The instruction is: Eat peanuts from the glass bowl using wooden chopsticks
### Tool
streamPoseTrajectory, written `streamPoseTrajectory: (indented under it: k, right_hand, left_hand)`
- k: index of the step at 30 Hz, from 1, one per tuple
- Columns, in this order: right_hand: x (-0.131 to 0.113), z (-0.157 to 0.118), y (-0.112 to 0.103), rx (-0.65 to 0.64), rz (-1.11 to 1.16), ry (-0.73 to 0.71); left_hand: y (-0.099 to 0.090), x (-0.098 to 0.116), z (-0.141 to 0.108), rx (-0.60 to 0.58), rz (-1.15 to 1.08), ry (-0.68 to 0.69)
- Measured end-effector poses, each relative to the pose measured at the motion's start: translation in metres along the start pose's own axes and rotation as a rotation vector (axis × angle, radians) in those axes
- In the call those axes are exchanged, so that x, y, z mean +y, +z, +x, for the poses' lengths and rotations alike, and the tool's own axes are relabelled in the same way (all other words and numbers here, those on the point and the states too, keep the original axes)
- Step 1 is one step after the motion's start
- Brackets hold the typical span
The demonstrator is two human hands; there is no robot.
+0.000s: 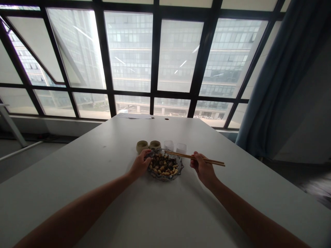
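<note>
A clear glass bowl (165, 177) with a wavy rim stands on the white table, filled with peanuts (161, 168) in their shells and dark sunflower seeds (162, 159). My left hand (141, 162) grips the bowl's left rim. In my right hand (203, 168), to the right of the bowl, is a pair of wooden chopsticks (184, 156). Their tips reach over the bowl's far edge; whether anything is between them I cannot tell. Just behind the bowl stand two greenish-beige cups (142, 146) and two clear plastic cups (181, 148), partly hidden.
The white table (165, 213) stretches away toward large black-framed windows (155, 51). Papers (134, 116) lie at its far edge, near small dark holes in the tabletop. A blue curtain (269, 89) hangs at the right. Part of another table (12, 125) shows at the left.
</note>
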State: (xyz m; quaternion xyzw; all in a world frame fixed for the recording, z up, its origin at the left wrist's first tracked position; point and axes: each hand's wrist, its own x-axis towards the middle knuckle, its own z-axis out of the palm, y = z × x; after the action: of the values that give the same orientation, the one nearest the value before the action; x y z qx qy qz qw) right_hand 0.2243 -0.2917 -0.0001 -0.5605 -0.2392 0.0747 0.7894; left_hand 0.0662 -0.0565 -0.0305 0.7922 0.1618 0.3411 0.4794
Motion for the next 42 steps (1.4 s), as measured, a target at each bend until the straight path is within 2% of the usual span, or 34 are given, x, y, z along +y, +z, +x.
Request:
streamPoseTrajectory:
  k: [3, 6, 8, 11, 14, 16, 19, 22, 24, 29, 33, 37, 40, 42]
  right_hand:
    - [-0.002, 0.000, 0.001, 0.020, 0.011, 0.014]
    - [-0.011, -0.002, -0.001, -0.025, -0.111, -0.075]
    - [-0.021, -0.006, -0.005, -0.127, -0.326, -0.212]
    - [-0.040, -0.016, -0.007, -0.366, -0.708, -0.511]
    - [-0.051, -0.024, -0.003, -0.553, -0.846, -0.734]
    - [-0.053, -0.025, 0.000, -0.600, -0.880, -0.821]
    - [-0.053, -0.023, 0.001, -0.600, -0.901, -0.887]
    - [-0.052, -0.022, -0.001, -0.589, -0.889, -0.864]
    - [-0.049, -0.022, -0.004, -0.544, -0.858, -0.796]
    - [-0.034, -0.018, -0.008, -0.263, -0.646, -0.472]
    - [-0.021, -0.009, -0.008, -0.113, -0.407, -0.315]
    - [-0.012, -0.003, -0.009, -0.038, -0.293, -0.221]
    - [-0.007, -0.001, -0.010, -0.032, -0.270, -0.184]
    - [-0.007, -0.001, -0.011, -0.036, -0.267, -0.172]
  left_hand:
    - [0.000, 0.001, 0.000, 0.005, 0.003, -0.002]
    - [0.000, 0.000, 0.001, 0.013, 0.008, -0.001]
    - [0.000, 0.000, 0.001, 0.016, 0.013, 0.002]
    - [0.000, -0.002, 0.001, 0.009, 0.008, 0.006]
    - [0.000, -0.002, 0.001, 0.007, 0.009, -0.002]
    - [0.000, -0.001, 0.001, 0.007, 0.010, -0.010]
    - [0.000, 0.000, 0.000, 0.007, -0.003, -0.011]
    - [0.000, 0.001, 0.000, 0.010, -0.010, -0.008]
    - [0.000, 0.002, 0.001, 0.014, -0.002, 0.000]
    - [-0.001, 0.004, 0.000, 0.009, 0.010, 0.006]
    - [-0.001, 0.000, -0.001, 0.008, 0.063, 0.025]
    - [-0.005, 0.001, 0.007, 0.053, 0.192, 0.149]
    - [-0.011, 0.011, 0.026, 0.093, 0.356, 0.267]
    - [-0.015, 0.020, 0.043, 0.030, 0.545, 0.335]
